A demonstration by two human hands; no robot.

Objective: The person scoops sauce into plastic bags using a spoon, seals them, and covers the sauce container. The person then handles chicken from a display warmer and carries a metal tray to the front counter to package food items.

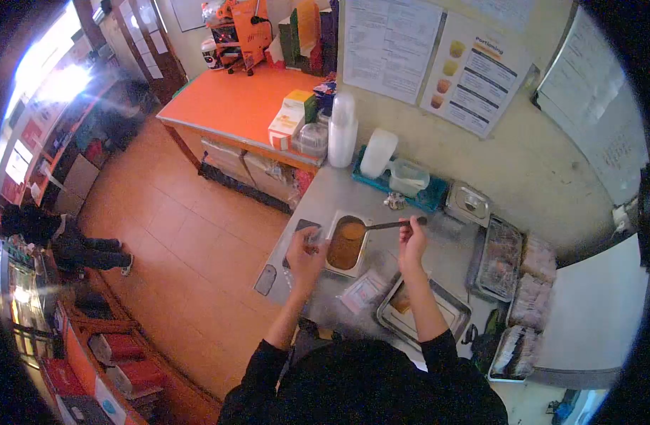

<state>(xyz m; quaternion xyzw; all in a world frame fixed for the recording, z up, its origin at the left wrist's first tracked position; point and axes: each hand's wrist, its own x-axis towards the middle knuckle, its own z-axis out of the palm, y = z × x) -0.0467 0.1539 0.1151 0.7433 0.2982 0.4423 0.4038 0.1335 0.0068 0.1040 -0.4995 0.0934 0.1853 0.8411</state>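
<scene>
My right hand [411, 244] is closed round the dark handle of a ladle [389, 226], whose bowl rests in brown sauce in a rectangular metal container [365, 259]. Left of that container, my left hand [307, 253] is raised with its fingers curled around something small and clear that I cannot make out. A dark flat object [305, 225] lies partly behind it. On the metal counter below the container is a white and pink packet [362, 291]. Under my right forearm sits a metal tray [453, 312] with some orange-brown food.
Stacked plastic tubs [378, 154] stand in a teal tray [430, 197] at the back. Lidded and filled trays [496, 258] line the right side. An orange-topped table [229, 99] holds boxes and a machine. Another person [91, 248] stands far left.
</scene>
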